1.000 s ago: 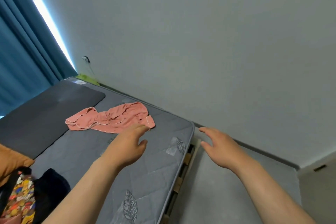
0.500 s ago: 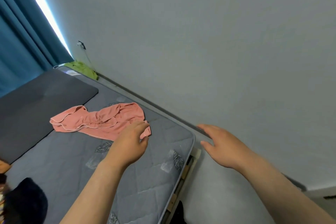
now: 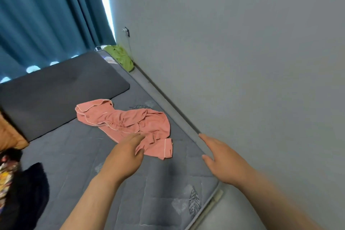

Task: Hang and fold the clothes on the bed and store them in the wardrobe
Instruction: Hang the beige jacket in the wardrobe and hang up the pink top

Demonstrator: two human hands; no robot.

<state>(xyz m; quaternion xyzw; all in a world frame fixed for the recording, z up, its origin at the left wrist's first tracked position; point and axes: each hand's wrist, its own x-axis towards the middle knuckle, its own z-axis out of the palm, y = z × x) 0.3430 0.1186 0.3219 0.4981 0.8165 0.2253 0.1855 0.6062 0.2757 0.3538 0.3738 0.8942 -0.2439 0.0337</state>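
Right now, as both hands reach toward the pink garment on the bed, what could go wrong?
1. The pink garment lies crumpled; the left hand at its near corner may catch only one layer, so it could lift twisted.
2. The right hand hovers open near the wall-side mattress edge, apart from the cloth; a one-handed pull might drag it.

The left hand (image 3: 123, 157) has moved forward to the near edge of the pink garment (image 3: 127, 119). The right hand (image 3: 222, 160), earlier over the floor, is now above the bed (image 3: 158, 183) edge by the wall.
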